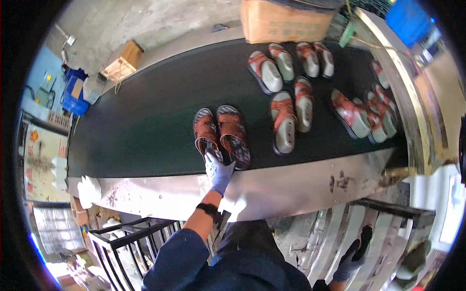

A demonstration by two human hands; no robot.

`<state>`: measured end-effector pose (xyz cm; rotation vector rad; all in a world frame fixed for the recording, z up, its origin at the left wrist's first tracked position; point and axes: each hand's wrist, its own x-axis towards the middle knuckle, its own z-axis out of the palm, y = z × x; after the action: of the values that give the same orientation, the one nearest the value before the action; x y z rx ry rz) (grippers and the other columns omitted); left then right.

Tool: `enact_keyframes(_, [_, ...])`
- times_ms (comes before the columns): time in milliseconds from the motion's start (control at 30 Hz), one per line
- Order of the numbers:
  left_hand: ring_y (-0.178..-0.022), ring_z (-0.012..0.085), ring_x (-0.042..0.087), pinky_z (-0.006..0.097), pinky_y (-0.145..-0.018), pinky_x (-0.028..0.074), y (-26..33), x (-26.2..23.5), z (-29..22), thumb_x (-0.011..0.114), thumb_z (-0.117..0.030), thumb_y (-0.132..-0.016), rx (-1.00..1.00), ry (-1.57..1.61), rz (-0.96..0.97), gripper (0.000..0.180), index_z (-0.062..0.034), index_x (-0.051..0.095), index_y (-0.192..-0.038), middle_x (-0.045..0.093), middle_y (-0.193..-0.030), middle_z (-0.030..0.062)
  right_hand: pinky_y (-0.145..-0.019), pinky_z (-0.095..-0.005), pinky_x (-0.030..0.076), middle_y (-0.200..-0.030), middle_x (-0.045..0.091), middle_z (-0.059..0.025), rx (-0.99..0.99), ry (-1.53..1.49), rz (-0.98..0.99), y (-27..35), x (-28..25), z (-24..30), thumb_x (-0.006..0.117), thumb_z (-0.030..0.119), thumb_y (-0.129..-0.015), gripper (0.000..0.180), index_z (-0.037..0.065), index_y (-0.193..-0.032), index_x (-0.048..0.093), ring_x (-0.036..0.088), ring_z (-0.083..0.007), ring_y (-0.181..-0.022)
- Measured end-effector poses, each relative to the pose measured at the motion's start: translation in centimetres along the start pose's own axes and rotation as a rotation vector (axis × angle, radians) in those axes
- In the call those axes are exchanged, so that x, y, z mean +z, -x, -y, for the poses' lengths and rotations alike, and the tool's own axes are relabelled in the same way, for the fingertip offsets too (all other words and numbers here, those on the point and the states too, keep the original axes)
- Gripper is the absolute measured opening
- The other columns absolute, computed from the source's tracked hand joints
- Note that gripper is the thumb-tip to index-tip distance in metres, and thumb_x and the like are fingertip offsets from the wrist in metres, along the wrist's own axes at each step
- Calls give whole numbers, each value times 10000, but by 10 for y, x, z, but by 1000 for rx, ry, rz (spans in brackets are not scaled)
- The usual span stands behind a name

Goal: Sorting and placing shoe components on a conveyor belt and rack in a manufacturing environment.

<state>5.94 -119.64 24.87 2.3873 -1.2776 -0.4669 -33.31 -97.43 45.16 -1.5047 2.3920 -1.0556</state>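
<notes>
A pair of reddish-brown sandals (231,130) without shoe lasts stands on the black conveyor belt (145,126), toes pointing away from me. My left hand (219,170), in a pale glove, reaches over the belt's near edge. Its fingers close on the heel ends of this pair, partly hiding them. At the lower right, beside a rack, my right hand (353,259) hangs low in a grey glove with dark fingers. Those fingers stretch out, thumb apart, and I see nothing held. Several similar sandals (283,121) on light grey lasts stand farther right on the belt.
A cardboard box (286,23) stands at the belt's far side. A metal ledge (272,186) runs along the near edge. Black-framed racks stand below it, one at the left (131,237) and one at the right (388,208). A wooden frame (405,82) borders the right end.
</notes>
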Motion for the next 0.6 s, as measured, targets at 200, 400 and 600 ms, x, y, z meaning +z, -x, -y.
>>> enact_keyframes(200, [-996, 387, 591, 429, -858, 469, -120, 9, 41, 633, -363, -731, -88, 0, 3, 542, 72, 590, -1053, 612, -1047, 270, -1026, -334, 340, -1263, 555, -167, -104, -99, 308, -36, 74, 55, 476, -2, -895, 380, -56, -1271, 490, 509, -232, -1185])
enact_keyframes(400, [-776, 392, 617, 421, -712, 477, -44, -128, 61, 650, -222, -759, -153, 387, -348, 277, 51, 610, -779, 631, -757, 237, -984, -338, 397, -1261, 559, -136, -239, -388, 493, -31, 110, 73, 454, 14, -911, 360, -56, -1260, 509, 552, -209, -1122])
enact_keyframes(600, [-928, 326, 591, 408, -832, 455, 161, -328, 192, 608, -47, -707, -434, 183, -844, 328, 131, 556, -976, 604, -981, 268, -998, -347, 389, -1244, 563, -177, -180, -733, 698, 14, 114, 85, 398, 73, -938, 372, -105, -1253, 482, 510, -233, -1182])
